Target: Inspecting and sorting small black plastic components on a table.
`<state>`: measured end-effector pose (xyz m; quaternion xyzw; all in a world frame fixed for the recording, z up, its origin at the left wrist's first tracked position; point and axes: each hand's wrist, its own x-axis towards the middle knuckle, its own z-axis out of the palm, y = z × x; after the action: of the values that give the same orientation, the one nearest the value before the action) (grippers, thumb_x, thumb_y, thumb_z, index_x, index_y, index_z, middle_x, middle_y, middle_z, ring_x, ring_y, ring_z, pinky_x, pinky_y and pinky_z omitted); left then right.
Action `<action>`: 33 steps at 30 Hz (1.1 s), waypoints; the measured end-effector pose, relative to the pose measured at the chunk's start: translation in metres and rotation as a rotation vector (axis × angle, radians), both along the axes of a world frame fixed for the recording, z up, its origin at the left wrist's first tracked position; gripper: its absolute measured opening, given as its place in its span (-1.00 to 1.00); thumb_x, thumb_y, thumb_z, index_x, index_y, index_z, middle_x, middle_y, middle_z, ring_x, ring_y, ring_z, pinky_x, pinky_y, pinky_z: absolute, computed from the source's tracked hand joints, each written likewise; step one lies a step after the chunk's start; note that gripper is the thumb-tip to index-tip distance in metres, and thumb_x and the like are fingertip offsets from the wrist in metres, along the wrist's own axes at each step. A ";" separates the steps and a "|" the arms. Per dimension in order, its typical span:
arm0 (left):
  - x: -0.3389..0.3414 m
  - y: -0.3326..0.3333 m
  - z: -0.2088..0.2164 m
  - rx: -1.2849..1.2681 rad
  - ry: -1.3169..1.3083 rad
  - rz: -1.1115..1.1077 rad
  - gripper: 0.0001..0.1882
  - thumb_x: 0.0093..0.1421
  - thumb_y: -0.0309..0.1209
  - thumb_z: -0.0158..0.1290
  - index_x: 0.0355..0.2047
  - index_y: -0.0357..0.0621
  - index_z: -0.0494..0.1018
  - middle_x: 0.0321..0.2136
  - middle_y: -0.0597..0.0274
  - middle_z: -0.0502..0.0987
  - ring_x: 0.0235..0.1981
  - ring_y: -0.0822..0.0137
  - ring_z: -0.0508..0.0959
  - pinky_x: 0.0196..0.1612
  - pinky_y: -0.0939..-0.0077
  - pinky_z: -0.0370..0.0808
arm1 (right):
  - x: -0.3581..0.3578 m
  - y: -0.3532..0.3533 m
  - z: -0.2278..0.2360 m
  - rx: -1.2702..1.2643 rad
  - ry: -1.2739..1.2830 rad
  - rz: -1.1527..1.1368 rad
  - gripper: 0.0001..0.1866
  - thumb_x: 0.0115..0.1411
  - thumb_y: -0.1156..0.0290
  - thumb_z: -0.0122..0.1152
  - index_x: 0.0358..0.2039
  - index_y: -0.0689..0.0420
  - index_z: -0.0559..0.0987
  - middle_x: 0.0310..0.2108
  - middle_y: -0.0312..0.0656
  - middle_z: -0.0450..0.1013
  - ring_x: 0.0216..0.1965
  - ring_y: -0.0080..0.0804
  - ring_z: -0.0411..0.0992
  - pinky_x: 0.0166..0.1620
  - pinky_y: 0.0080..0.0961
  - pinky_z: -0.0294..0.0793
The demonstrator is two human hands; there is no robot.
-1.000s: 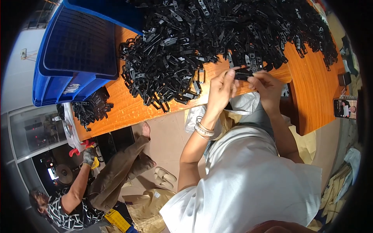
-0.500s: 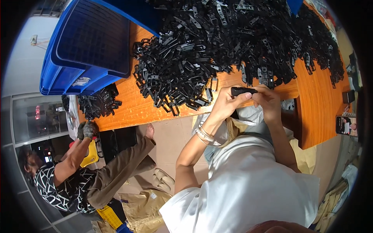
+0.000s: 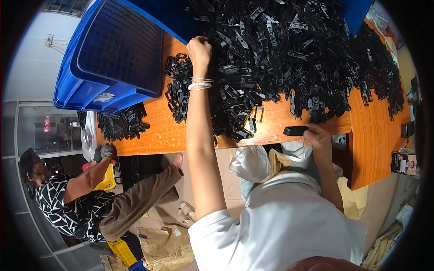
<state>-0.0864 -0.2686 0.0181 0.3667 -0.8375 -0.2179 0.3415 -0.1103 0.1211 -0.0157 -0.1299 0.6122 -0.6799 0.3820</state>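
Right grip (image 3: 318,138) pinches a black part (image 3: 294,131) jutting leftward from it; left grip (image 3: 199,52): cannot tell if holding.

The right hand (image 3: 317,137) pinches a black part (image 3: 295,131) near the wooden table's edge (image 3: 158,143); the left hand (image 3: 199,47) is at a heap of black parts (image 3: 271,58), beside a blue bin (image 3: 156,19).

Bare wood offers passage on the table (image 3: 156,133) between the small heap (image 3: 120,122) and the left forearm (image 3: 203,135), and over its right end. The big pile (image 3: 289,58) and the blue crate (image 3: 90,92) block the way farther in.
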 end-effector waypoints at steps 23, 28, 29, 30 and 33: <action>-0.080 -0.040 0.027 -0.024 -0.244 0.307 -0.67 -0.14 -0.24 0.13 -0.48 -0.30 0.45 -0.42 -0.11 0.48 -0.34 0.01 0.49 -0.26 0.28 0.42 | -0.011 0.006 -0.003 -0.033 0.028 -0.031 -0.86 0.01 0.48 0.02 -0.43 0.29 0.46 -0.65 -0.23 0.38 -0.68 -0.63 0.25 -0.56 -0.77 0.23; -0.037 -0.013 0.037 0.014 0.016 -0.001 -0.74 -0.11 -0.33 0.11 -0.52 -0.32 0.42 -0.58 0.11 0.50 -0.51 0.28 0.51 -0.40 0.47 0.43 | -0.014 0.001 -0.001 -0.016 -0.001 -0.026 -0.87 -0.01 0.52 0.02 -0.44 0.30 0.45 -0.65 -0.21 0.37 -0.67 -0.63 0.26 -0.55 -0.76 0.23; -0.022 -0.004 0.030 0.174 0.136 -0.152 -0.80 -0.09 -0.42 0.09 -0.48 -0.29 0.40 -0.60 0.20 0.46 -0.55 0.38 0.48 -0.45 0.56 0.41 | -0.016 -0.003 -0.003 -0.015 0.009 0.011 -0.87 -0.01 0.54 0.01 -0.43 0.31 0.44 -0.65 -0.21 0.37 -0.67 -0.62 0.26 -0.55 -0.75 0.23; -0.008 0.008 0.022 0.336 0.256 -0.303 -0.84 -0.07 -0.51 0.07 -0.44 -0.27 0.38 -0.63 0.30 0.43 -0.58 0.48 0.45 -0.50 0.65 0.39 | -0.016 -0.009 0.001 -0.015 0.003 0.015 -0.87 -0.01 0.54 0.01 -0.43 0.31 0.44 -0.65 -0.21 0.37 -0.67 -0.62 0.26 -0.55 -0.75 0.23; 0.021 0.093 0.044 0.625 0.350 -0.452 -0.83 -0.07 -0.60 0.03 -0.41 -0.26 0.34 -0.61 0.34 0.39 -0.65 0.60 0.34 -0.60 0.79 0.28 | -0.020 -0.023 0.013 -0.030 0.026 -0.002 -0.81 -0.01 0.63 -0.04 -0.32 0.35 0.41 -0.63 -0.18 0.37 -0.66 -0.60 0.28 -0.52 -0.72 0.26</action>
<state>-0.0657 -0.1755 0.0625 0.2172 -0.7199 -0.5898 0.2945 -0.1304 0.0977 -0.0027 -0.1441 0.6069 -0.6877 0.3714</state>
